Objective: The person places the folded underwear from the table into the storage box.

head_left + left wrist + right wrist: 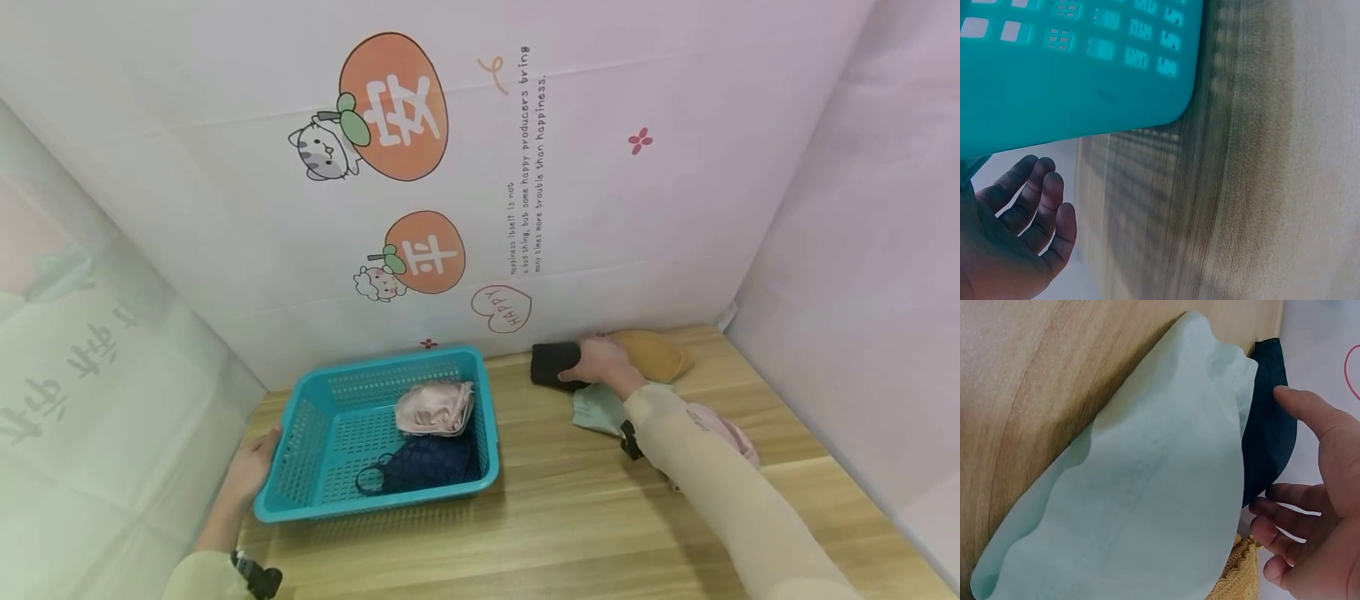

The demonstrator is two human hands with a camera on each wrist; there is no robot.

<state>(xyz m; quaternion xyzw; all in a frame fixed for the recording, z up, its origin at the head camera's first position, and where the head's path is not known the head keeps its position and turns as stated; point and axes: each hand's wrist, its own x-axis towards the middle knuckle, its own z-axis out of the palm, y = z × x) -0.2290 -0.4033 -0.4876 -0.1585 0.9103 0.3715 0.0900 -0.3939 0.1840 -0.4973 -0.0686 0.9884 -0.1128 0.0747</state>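
My left hand (253, 465) holds the left rim of the teal plastic basket (375, 503); in the left wrist view its four fingers curve loosely below the rim, the thumb mostly hidden. In the basket lie a folded pale pink satin garment (433, 408) and a navy garment (431, 463) with a looped strap. My right hand (603, 362) grips a black folded garment (553, 365) near the back wall, thumb and fingers at opposite edges. Beside it are a mustard-yellow garment (654, 353) with lacy texture and a mint-green smooth garment (1154, 462), partly under the right forearm.
Another pink garment (723, 433) lies beyond the right forearm, partly hidden by the sleeve. Printed white cloth walls (600, 217) enclose the wooden table (540, 517) at the back and both sides. The basket stands close to the back wall.
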